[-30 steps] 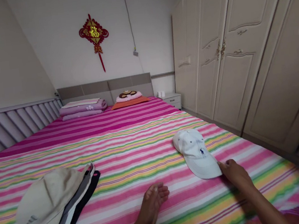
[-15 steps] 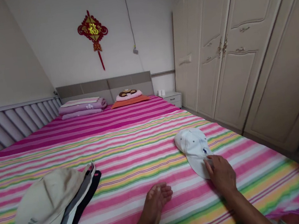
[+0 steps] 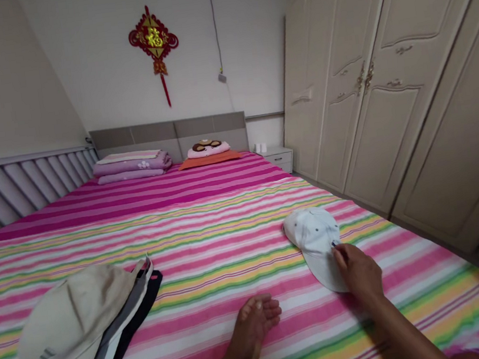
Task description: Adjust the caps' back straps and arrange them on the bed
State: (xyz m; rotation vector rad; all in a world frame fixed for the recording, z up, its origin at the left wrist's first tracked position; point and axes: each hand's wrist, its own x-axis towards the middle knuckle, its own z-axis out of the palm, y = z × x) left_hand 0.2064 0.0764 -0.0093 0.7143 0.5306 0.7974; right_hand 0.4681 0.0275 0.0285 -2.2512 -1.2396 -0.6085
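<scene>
A white cap (image 3: 313,231) with a small dark logo lies on the striped bedspread (image 3: 203,303), right of the middle. My right hand (image 3: 359,269) is at the cap's front, thumb and fingers pinched together by the logo where crown meets brim. Palm up and empty, my left hand (image 3: 255,326) hovers left of the cap, its fingers spread a little and touching nothing. At the lower left, a beige cap (image 3: 75,315) with a striped logo lies on top of a stack with grey, white and black caps under it.
Folded purple bedding (image 3: 133,166) and a pink pillow (image 3: 207,149) lie by the headboard (image 3: 209,126). Beyond the bed's right side are a small nightstand (image 3: 279,159) and a tall wardrobe (image 3: 366,126). A rail (image 3: 22,192) runs along the left.
My right hand has moved slightly up the white cap, its fingers now beside the logo. The view has shifted a little. The caps lie as before, and my left hand remains open.
</scene>
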